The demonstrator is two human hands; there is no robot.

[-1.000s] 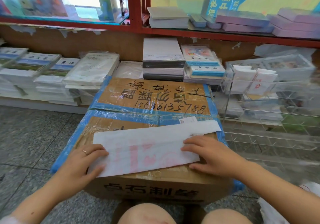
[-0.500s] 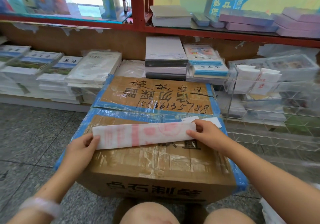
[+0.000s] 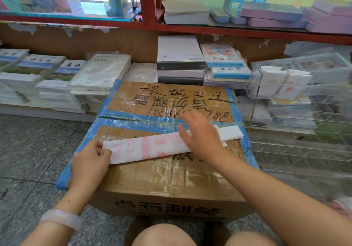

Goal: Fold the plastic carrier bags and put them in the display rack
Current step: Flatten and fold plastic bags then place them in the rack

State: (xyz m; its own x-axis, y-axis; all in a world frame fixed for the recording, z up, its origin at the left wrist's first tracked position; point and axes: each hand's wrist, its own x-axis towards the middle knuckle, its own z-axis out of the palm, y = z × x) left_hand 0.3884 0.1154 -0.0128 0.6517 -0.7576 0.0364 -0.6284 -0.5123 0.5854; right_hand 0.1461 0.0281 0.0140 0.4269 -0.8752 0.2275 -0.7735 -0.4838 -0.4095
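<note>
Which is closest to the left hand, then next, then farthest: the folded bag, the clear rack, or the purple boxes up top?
From the left hand:
1. Folded bag, held at its left end.
2. Clear rack, far right of the cardboard box.
3. Purple boxes, upper shelf, top right.

White carrier bag (image 3: 144, 148), pink print, folded into narrow strip, lying flat.

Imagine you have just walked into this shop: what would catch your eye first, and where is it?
A long white plastic carrier bag with pink print, folded into a strip, lies across the blue-taped brown cardboard box at centre. The left hand pinches its left end; the right hand presses flat on it. To the right stands a clear acrylic display rack with folded white bags.
</note>
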